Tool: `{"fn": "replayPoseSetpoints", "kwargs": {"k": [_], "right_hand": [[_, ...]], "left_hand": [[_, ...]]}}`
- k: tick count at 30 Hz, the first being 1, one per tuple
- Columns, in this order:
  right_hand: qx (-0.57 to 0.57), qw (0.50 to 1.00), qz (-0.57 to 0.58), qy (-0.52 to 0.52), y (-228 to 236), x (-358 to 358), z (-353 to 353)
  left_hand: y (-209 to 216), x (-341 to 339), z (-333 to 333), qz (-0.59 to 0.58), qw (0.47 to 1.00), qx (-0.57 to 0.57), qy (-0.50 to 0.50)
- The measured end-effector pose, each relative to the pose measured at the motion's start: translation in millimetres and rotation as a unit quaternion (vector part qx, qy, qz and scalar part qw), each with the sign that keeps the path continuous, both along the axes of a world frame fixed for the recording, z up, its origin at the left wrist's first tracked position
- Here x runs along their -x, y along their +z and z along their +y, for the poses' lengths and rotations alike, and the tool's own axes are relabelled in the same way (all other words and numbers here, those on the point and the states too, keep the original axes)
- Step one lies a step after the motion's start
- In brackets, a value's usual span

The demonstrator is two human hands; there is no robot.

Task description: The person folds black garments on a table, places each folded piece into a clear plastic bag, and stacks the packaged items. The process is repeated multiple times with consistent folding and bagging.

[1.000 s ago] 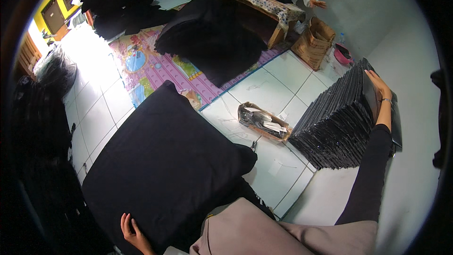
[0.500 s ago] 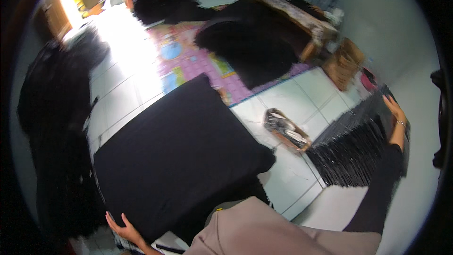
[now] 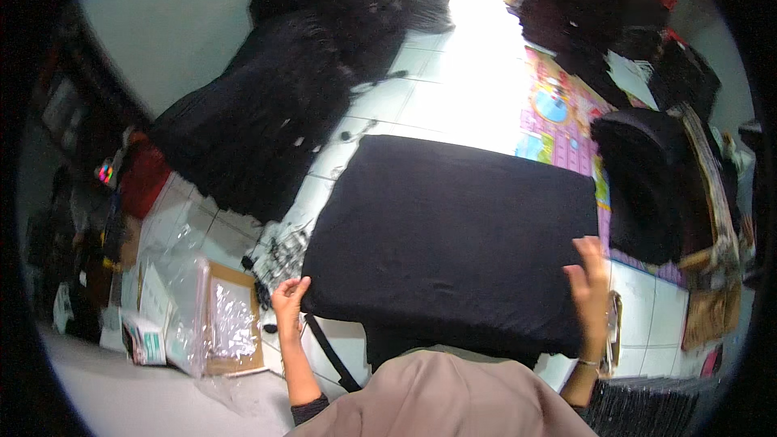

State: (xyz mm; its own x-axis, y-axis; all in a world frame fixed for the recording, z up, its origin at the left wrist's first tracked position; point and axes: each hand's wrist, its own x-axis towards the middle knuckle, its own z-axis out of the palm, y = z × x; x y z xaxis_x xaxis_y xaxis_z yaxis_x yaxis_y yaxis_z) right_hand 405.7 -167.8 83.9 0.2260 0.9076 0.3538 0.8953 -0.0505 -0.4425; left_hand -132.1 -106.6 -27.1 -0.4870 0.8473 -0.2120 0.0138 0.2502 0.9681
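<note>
A black cloth (image 3: 453,226) lies smooth and flat over a low table-like surface in front of me, its near edge hanging over close to my lap. My left hand (image 3: 289,303) is at the near left corner, thumb and forefinger pinched together at the cloth's edge. By the near right edge is my right hand (image 3: 591,279), fingers raised and apart with nothing in them. It is slightly blurred. To the right of my right forearm stands a row of tightly packed thin black pieces (image 3: 643,405) with a shiny, plastic-like look.
Large heaps of black fabric (image 3: 283,105) lie at left on the white tiled floor (image 3: 396,101). A cardboard box with clear plastic (image 3: 235,320) is at lower left. On the right are a colourful mat (image 3: 558,121), more black fabric (image 3: 647,186), a wooden bench (image 3: 712,186) and a brown paper bag (image 3: 712,317).
The view has swung left. My right hand has left the packed black pieces and come over to the cloth's right edge. My left hand has gone from spread fingers to a pinch.
</note>
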Motion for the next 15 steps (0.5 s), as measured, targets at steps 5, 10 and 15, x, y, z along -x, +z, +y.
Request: {"fn": "replayPoseSetpoints", "kwargs": {"k": [5,10,15], "right_hand": [[0.115,0.945,-0.104,0.286,-26.1,162.1,52.5],[0.134,0.872,-0.043,0.469,-37.9,216.8,19.1],[-0.082,0.987,-0.101,0.096,-40.7,113.5,-22.8]], "left_hand": [[1.1,11.2,-41.9,-0.084,0.962,0.103,-0.239],[17.6,15.3,-59.0,-0.134,0.977,0.145,-0.076],[44.1,28.9,-38.4,-0.309,0.930,-0.166,-0.113]]}}
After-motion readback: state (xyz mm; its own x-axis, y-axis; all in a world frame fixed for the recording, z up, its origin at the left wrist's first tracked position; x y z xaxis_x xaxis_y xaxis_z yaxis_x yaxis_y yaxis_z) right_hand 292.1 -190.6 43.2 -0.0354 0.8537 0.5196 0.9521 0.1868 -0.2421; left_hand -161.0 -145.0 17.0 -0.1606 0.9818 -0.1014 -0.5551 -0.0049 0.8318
